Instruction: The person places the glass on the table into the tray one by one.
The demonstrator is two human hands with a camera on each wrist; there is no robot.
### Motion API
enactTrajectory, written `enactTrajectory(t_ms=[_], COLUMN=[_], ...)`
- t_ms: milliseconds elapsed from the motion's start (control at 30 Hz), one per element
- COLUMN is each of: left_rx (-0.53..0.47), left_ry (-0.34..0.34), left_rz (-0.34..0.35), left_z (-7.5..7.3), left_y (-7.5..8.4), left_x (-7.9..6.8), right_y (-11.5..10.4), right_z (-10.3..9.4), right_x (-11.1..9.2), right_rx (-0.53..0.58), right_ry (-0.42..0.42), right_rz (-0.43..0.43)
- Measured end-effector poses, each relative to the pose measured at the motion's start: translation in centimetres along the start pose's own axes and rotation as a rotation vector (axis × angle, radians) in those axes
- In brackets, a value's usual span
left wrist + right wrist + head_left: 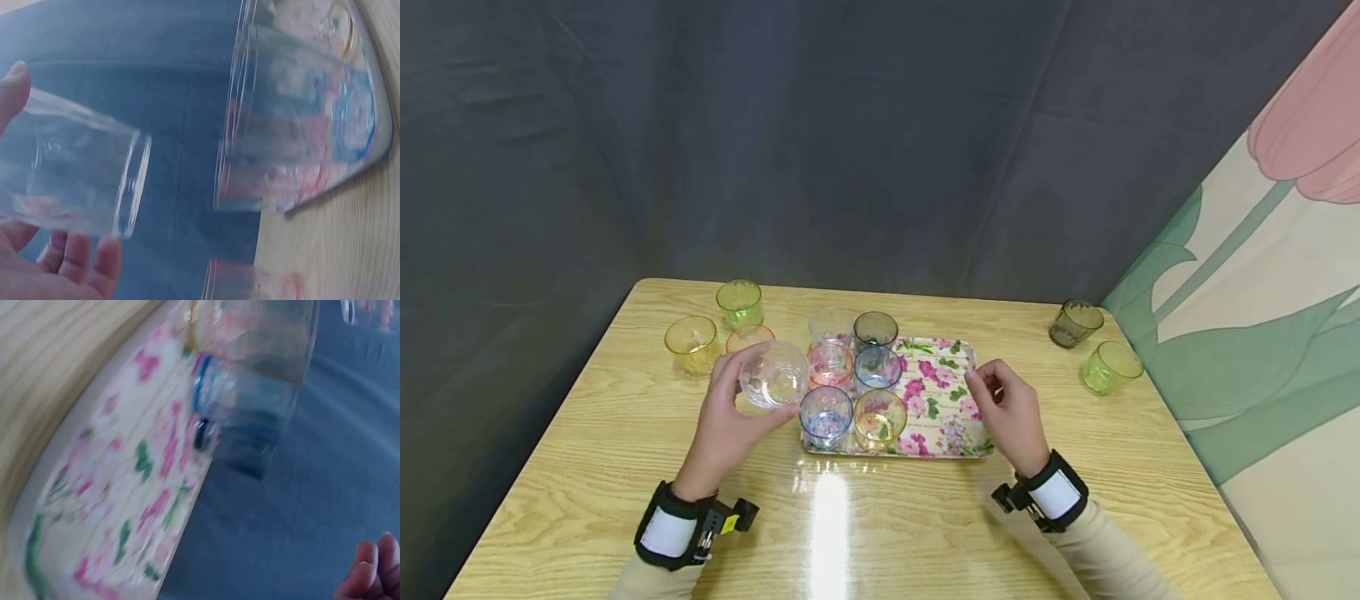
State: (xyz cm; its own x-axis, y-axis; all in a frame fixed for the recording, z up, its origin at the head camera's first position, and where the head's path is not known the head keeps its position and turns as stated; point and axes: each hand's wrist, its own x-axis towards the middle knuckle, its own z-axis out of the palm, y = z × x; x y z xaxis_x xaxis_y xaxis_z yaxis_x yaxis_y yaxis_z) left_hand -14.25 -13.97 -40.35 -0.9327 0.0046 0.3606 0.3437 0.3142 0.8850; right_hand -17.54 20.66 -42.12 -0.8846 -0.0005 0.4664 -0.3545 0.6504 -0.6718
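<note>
A clear glass (774, 377) is held between the thumb and fingers of my left hand (733, 425), raised just left of the floral tray (943, 392). In the left wrist view the clear glass (75, 162) lies sideways across the picture. On the tray's left part stand a clear glass (831, 327), a dark grey glass (876, 331), a pink glass (831, 367), a yellow glass (881, 419) and two blue-tinted glasses (826, 419). By the tray's right edge, my right hand (1011, 412) hovers with loosely bent fingers and holds nothing.
Left of the tray stand a yellow glass (692, 346), a green glass (740, 304) and an orange-rimmed glass (749, 337), partly behind my left hand. At the table's far right are a dark glass (1075, 323) and a green glass (1110, 367). A dark curtain (850, 150) hangs behind.
</note>
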Motion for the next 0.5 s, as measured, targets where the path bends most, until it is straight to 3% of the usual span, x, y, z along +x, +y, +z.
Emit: enactTrajectory(t_ms=[100, 267, 367, 500], left_rx=[-0.038, -0.095, -0.142, -0.172], left_ry=[-0.067, -0.191, -0.244, -0.307], left_rz=[0.04, 0.126, 0.159, 0.178], left_z=[1.0, 2.9, 3.9, 5.2], left_y=[1.0, 0.9, 1.5, 2.7], left_x=[-0.3, -0.9, -1.3, -1.9], right_y=[-2.3, -5.3, -5.6, -6.9], right_z=[0.1, 0.9, 2.0, 2.7], right_x=[0.0, -0.2, -0.6, -1.0], right_rx=[0.101, 0.347, 0.48, 0.573], right_ry=[-0.014, -0.12, -0.211, -0.297], right_rz=[-0.113, -0.291, -0.332, -0.342])
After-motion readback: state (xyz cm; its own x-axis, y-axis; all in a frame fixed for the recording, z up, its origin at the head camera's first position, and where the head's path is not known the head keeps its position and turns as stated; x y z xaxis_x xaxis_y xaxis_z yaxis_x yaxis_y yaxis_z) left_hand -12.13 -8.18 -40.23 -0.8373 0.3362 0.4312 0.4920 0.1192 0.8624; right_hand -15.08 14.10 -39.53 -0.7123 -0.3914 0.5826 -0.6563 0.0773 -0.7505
